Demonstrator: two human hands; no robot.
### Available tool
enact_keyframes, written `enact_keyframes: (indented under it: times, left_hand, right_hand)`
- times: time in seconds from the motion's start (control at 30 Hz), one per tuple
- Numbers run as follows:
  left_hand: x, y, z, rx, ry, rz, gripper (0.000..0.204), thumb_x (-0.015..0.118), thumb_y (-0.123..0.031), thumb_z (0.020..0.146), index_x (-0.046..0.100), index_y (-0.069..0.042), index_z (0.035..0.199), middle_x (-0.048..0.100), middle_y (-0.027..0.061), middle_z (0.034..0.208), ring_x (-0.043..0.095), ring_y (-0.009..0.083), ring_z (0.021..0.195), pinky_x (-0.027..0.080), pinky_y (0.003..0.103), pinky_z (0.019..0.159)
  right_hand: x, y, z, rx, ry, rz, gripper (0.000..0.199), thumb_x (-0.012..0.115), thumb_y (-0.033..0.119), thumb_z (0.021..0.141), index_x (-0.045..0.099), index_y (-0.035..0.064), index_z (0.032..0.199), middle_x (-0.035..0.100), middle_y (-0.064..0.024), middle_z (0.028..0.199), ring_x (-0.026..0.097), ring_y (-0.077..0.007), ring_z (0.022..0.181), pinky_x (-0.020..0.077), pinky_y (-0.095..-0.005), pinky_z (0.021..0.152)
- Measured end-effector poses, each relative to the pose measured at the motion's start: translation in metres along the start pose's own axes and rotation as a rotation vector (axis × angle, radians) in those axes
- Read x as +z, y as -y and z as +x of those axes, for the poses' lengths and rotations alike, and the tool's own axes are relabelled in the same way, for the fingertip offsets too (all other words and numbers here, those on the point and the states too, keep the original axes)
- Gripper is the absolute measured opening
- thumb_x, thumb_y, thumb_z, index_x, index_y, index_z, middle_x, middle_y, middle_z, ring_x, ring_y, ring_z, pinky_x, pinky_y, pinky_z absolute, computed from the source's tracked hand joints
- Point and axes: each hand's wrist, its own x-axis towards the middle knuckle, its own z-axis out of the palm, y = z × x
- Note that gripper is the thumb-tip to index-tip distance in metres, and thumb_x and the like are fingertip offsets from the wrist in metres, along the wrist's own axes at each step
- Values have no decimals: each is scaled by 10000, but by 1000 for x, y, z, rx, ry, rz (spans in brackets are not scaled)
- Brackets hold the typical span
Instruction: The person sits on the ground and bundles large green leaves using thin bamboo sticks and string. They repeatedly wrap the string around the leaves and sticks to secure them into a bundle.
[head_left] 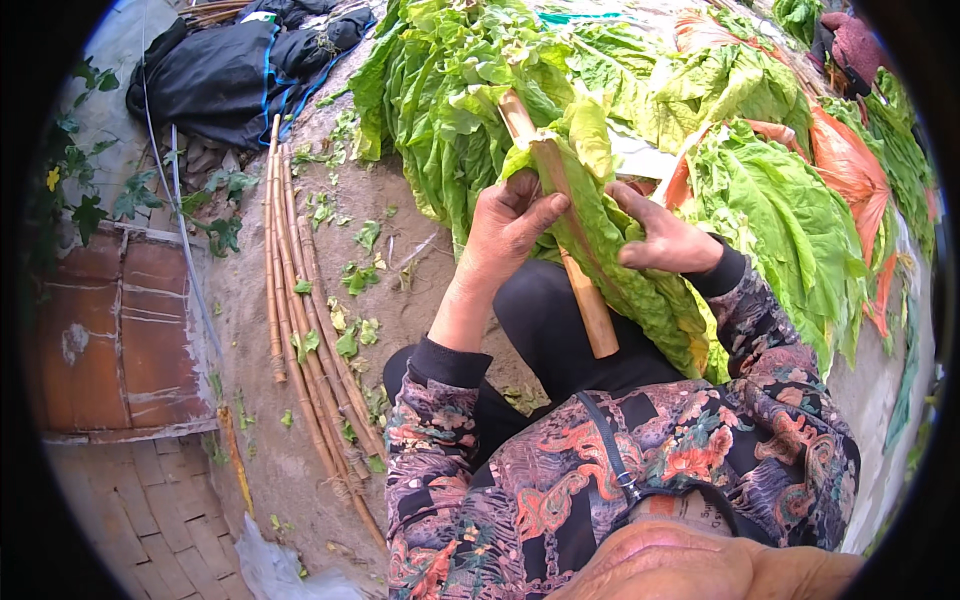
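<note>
Stick and leaf lay one against the other above our dark-trousered knees, raised off the ground. We saw the stick's long axis slant from the leaf pile on the far side down toward our lap, its cut near end pointing at us and a little to the right. The leaf covered part of its middle. The leaf's own long axis leaned further over, its tip hanging low by our right thigh.

Our left hand was nearly closed beside the stick, thumb and curled forefinger brought close together at the leaf's upper part; what they pinched, we could not make out. Our right hand stood half open, thumb and fingers spread with a clear gap between them, the fingertips against the leaf's right edge.

Beneath us the ground was bare, sandy earth, strewn with green scraps. Toward its left edge we had thin poles lying side by side, their long axes running roughly away from us. Past that edge came a rusty brown panel, with woven-looking paving nearer us and a vine above. At the far left corner lay a black sheet trimmed in blue; along the right side, broad leaves were heaped with orange plastic.
</note>
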Motion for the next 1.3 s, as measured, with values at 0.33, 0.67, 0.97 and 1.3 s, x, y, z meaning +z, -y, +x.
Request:
enact_keyframes:
  times: [0.33,0.67,0.97,1.3]
  left_hand:
    - [22,-63,-7,338,-95,1238,128,555,-107,884,620,-11,939,635,131,728,632,245,614,485,322,567]
    - [-94,-57,134,-29,-321,1380,212,558,-249,874,700,-112,952,683,136,861,662,267,826,508,380,758]
    - [-194,135,65,-439,-401,952,188,576,-178,878,703,-39,878,685,87,765,624,186,721,468,316,685]
    - [-91,64,-8,-483,-323,541,204,488,-162,963,631,-31,898,342,-87,528,260,4,457,151,203,420]
  right_hand:
    - [-108,-44,111,-296,-371,-563,450,581,151,859,468,4,1270,600,-173,1114,571,-225,1030,433,-324,917]
    - [-56,-128,159,-421,-310,-518,441,571,-24,795,518,104,1214,598,-81,1068,574,-223,1007,432,-337,903]
    - [-42,-187,201,-121,-650,-71,374,612,225,873,536,13,1172,630,-195,1023,607,-258,924,463,-335,812]
    - [-18,-199,-42,184,-421,-1033,419,601,339,852,523,86,1177,539,-98,1209,528,-229,1104,409,-382,955]
